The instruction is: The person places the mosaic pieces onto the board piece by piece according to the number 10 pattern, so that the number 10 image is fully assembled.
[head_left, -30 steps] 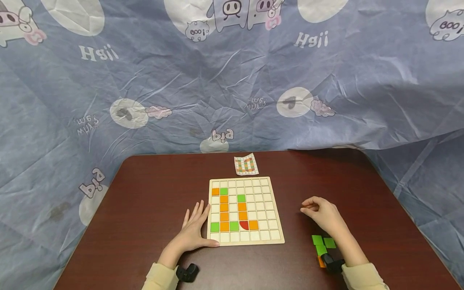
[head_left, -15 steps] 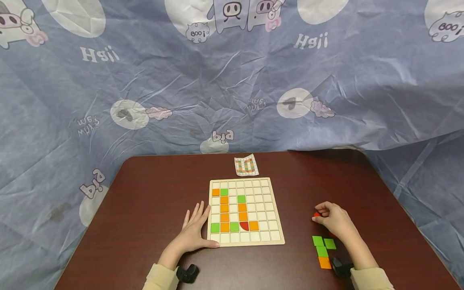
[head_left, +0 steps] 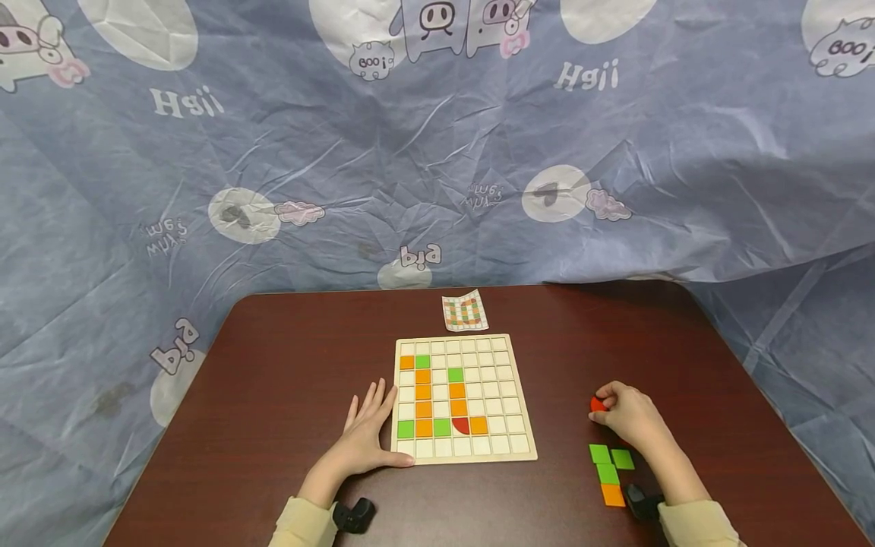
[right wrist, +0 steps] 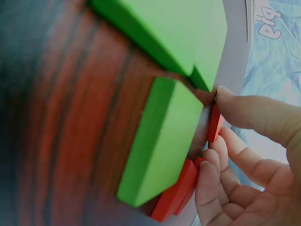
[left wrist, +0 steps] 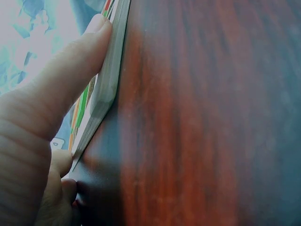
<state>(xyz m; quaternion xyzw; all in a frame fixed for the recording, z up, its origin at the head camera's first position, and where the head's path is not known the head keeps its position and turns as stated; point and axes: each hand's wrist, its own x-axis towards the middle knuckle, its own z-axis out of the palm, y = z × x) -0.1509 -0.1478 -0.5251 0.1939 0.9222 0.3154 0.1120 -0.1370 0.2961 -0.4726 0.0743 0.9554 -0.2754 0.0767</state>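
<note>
My left hand (head_left: 365, 439) lies spread at the near left corner of the wooden grid board (head_left: 517, 448). Its thumb (left wrist: 70, 70) rests along the near edge and its straight fingers touch the left side. Orange and green square tiles and one red quarter-round tile (head_left: 461, 425) fill some cells. To the right of the board, my right hand (head_left: 632, 416) pinches a red tile (head_left: 598, 405) between thumb and fingers, low over the table. Part of that tile is hidden by the fingers. Under the hand, more red tiles (right wrist: 174, 197) show in the right wrist view.
Several loose green tiles (head_left: 606, 474) and an orange tile (head_left: 613, 495) lie beside the right forearm. A small pattern card (head_left: 465, 311) sits behind the board. Dark brown table (head_left: 307, 342) surrounds everything, with a printed blue cloth (head_left: 383, 152) hanging behind it.
My right hand has moved right and slightly nearer from above the table, and now pinches a red tile. The loose orange tile came into fuller view. The left hand and board stayed put.
</note>
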